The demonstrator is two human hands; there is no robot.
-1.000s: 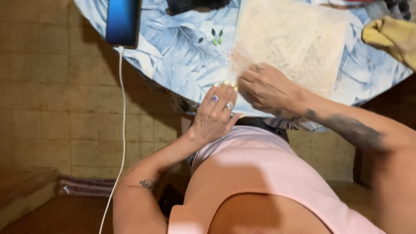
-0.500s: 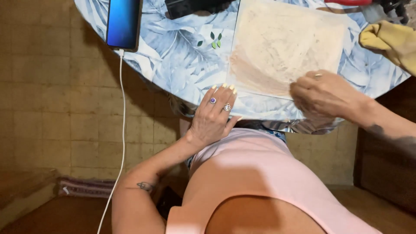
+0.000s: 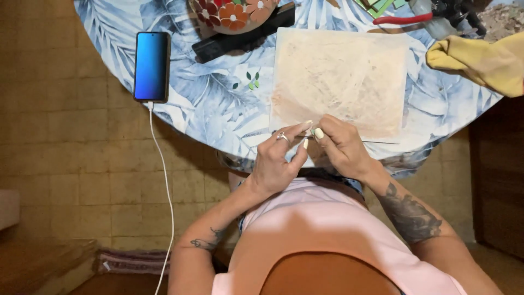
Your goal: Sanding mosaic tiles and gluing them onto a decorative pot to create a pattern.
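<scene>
Tiled floor in dull brown filled the left of the view, and your round table [image 3: 202,109], covered in a blue leaf-print cloth, curved across the top. Your left hand [image 3: 275,164] came up from seven o'clock, wrist bent back, ringed fingers [image 3: 289,134] stretched toward one o'clock with the thumb tucked under them. Your right hand [image 3: 341,150] came in from five o'clock on a tattooed forearm, knuckles up, fingers curled narrow. The two hands met at the table's near edge, fingertips touching, pinched together on a thin rod [image 3: 382,142] that ran out toward three o'clock from under your right hand. Whether the left fingers truly gripped the rod or only steadied it, you could not tell from this angle.

Just at twelve o'clock of your hands lay the pale sheet [image 3: 341,76], flat on the cloth, its near edge touching your fingertips. At ten o'clock, well apart, a phone [image 3: 151,65] lay face up with a white cable [image 3: 164,180] dropping off the table toward six o'clock. A flowered bowl [image 3: 234,13] and a black bar [image 3: 240,35] sat at eleven o'clock. Red-handled pliers [image 3: 404,19] lay at one o'clock, and a yellow cloth [image 3: 480,60] at two o'clock.
</scene>
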